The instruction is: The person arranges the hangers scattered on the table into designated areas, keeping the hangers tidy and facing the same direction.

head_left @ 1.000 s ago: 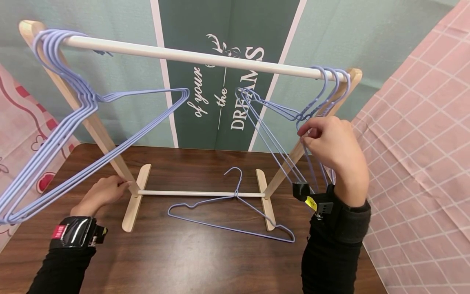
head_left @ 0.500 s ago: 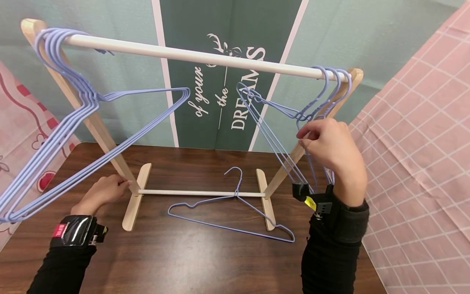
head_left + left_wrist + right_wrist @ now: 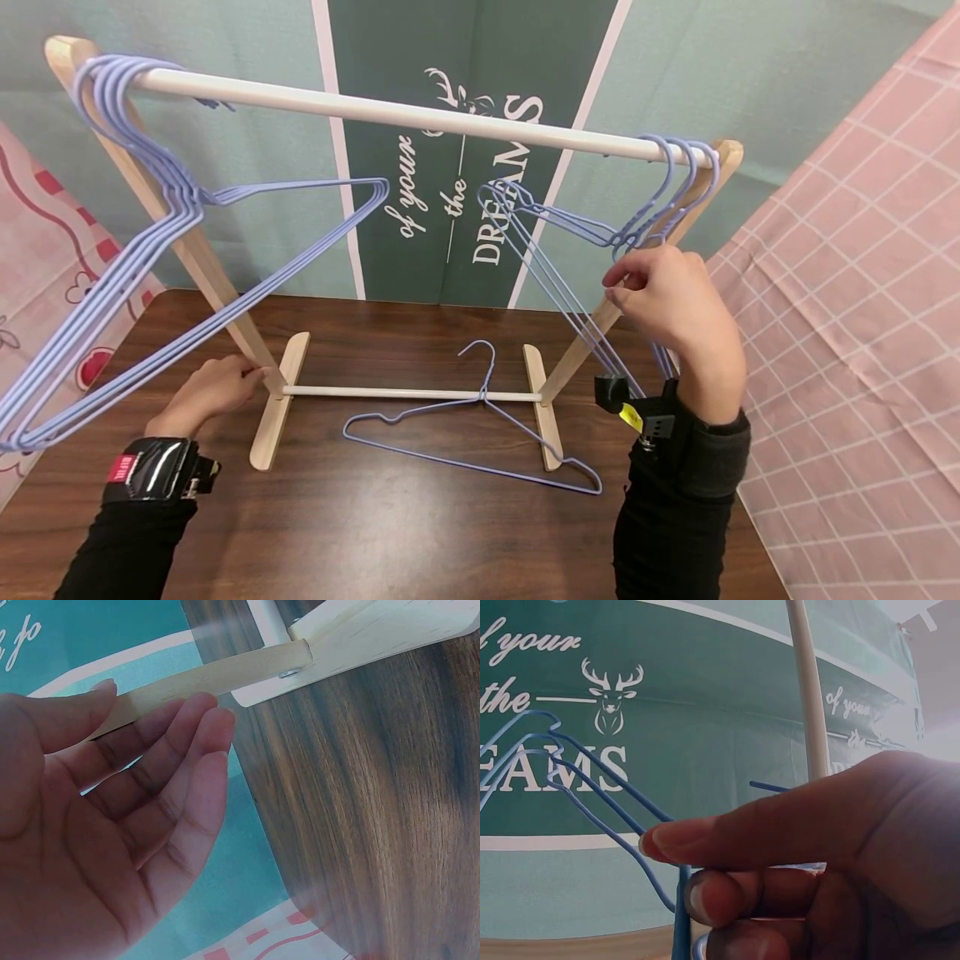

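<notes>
In the head view, a wooden clothes rack with a white top bar (image 3: 397, 113) stands on a dark wooden table. My left hand (image 3: 213, 390) grips its left upright low down; the left wrist view has thumb and fingers along the wooden upright (image 3: 195, 681). At the right end, my right hand (image 3: 675, 304) pinches the front shoulder of a lavender-blue clothes hanger (image 3: 682, 919) between thumb and fingers. Its hook hangs on the bar with the other hangers there. A bunch of similar hangers (image 3: 176, 196) hangs at the left end.
One more blue hanger (image 3: 492, 360) lies flat on the table, its neck across the rack's lower white rod (image 3: 382, 392). Wooden feet (image 3: 279, 404) spread at both sides. Behind hangs a green printed cloth (image 3: 405, 267); a pink checked cloth (image 3: 847, 333) covers the right side.
My right hand has shifted slightly down and left, and the hangers at the right end have swung a little. The left hand stays on the upright.
</notes>
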{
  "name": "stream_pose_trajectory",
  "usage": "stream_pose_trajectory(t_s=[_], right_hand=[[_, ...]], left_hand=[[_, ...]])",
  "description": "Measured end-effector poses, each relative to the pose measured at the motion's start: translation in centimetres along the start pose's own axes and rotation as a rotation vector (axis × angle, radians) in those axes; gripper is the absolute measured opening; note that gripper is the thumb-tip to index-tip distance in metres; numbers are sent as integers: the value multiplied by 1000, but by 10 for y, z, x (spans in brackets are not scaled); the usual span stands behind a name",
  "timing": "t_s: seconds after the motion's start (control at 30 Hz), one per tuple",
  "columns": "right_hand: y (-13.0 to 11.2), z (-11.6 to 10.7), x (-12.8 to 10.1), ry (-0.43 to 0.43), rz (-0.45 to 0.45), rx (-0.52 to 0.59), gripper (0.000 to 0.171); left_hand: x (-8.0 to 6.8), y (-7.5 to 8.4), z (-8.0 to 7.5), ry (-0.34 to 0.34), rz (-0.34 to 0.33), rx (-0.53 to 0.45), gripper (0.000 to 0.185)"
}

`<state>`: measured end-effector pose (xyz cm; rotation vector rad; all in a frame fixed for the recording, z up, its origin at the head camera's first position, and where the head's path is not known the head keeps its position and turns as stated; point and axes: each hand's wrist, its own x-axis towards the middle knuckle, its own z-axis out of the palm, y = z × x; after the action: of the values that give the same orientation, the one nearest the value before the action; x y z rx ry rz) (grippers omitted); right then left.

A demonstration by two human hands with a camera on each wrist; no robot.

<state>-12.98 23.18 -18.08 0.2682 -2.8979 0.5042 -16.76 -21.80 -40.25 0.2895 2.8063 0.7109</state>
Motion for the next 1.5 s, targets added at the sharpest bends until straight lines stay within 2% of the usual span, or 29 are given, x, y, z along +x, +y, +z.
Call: stream_pose_trajectory(t_s=[0.27,0.5,0.7,1.03,1.5], right_hand=[[-4,3,-3,2,0,11,16],[-6,8,-7,7,-35,13,15],[-12,11,-10,-11,-23,19,16],[-21,19,-13,4,-84,14,14],[-24,42,-6,-89,-156,64,9]], left_hand=[[0,-1,1,0,-3,18,31],[0,-1,1,-4,-5,17,31],[0,-1,1,1,-10,15,30],[1,-1,1,6,-9,13,29],[0,0,1,5,-14,10,29]])
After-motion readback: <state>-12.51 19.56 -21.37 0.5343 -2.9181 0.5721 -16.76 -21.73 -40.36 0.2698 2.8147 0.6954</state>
